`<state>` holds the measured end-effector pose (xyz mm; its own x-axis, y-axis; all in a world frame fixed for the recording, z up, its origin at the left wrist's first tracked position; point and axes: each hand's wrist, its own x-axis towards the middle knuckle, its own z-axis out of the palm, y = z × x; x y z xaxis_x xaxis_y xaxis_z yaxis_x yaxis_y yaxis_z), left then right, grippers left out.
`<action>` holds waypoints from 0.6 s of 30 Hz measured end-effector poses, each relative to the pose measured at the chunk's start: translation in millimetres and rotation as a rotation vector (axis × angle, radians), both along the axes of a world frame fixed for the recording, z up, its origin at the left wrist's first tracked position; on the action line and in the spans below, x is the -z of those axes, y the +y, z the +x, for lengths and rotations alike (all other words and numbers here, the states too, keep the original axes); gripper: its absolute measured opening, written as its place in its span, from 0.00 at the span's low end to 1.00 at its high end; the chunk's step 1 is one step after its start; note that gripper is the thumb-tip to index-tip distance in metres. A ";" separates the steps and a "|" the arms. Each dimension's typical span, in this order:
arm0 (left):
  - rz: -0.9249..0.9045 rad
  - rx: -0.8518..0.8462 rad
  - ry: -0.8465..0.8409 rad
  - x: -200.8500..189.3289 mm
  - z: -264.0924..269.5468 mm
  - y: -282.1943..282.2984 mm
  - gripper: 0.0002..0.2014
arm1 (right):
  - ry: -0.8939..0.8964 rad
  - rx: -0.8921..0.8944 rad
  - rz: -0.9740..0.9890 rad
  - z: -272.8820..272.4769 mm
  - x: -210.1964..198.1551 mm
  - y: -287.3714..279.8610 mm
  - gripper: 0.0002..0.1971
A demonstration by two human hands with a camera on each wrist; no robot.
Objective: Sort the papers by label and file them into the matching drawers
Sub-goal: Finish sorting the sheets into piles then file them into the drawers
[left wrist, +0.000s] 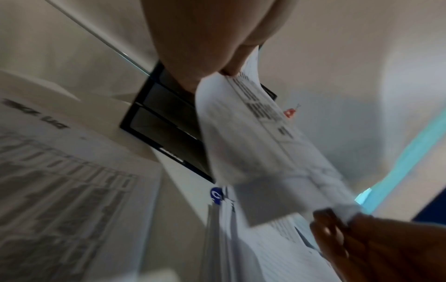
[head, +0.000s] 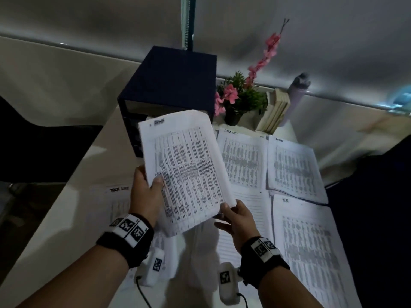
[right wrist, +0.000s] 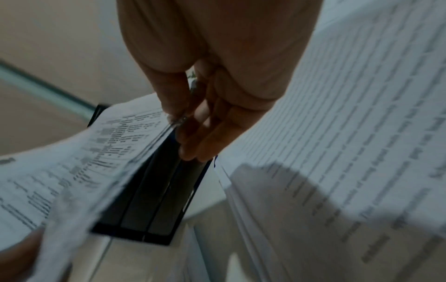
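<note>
Gripping one printed sheaf [head: 186, 170], left hand [head: 145, 196] and right hand [head: 239, 221], before drawer cabinet [head: 171, 85], beside potted plant [head: 240, 96].

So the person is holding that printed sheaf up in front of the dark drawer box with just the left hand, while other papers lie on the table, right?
Not quite: both hands hold it. In the head view the left hand grips the sheaf at its left edge and the right hand pinches its lower right corner. The rest stands: drawer box behind, other papers on the table.

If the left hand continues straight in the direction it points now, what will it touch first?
Probably the dark drawer cabinet: the left hand, gripping the paper bundle, points toward its front, though depth is unclear.
</note>
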<state>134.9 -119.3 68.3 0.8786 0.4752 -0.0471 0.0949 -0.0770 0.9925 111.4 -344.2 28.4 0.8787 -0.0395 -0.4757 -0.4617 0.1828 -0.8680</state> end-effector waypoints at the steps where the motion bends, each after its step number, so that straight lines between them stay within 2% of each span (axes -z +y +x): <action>1: -0.024 0.036 0.005 0.7 3.1 -9.6 0.15 | 0.014 0.040 0.055 -0.5 0.2 -7.3 0.04; 5: -0.087 0.186 0.040 11.0 8.8 -50.3 0.19 | 0.011 0.182 0.263 2.8 -1.2 -34.5 0.09; 9: -0.082 0.323 0.095 28.1 4.3 -84.9 0.25 | -0.002 0.173 0.125 2.9 -6.8 -61.3 0.08; 14: -0.029 0.697 0.240 42.2 -3.0 -112.0 0.30 | 0.041 0.531 -0.062 13.8 7.1 -107.2 0.12; 15: 0.097 0.768 0.249 47.1 -5.2 -113.7 0.33 | 0.042 0.602 -0.063 17.7 11.5 -119.5 0.12; 17: 0.510 0.887 0.292 57.8 -10.0 -113.4 0.36 | 0.073 0.700 -0.115 27.0 15.2 -146.1 0.12; 18: 0.652 0.919 0.334 63.8 -11.9 -111.9 0.36 | 0.112 0.721 -0.180 33.4 14.2 -157.6 0.11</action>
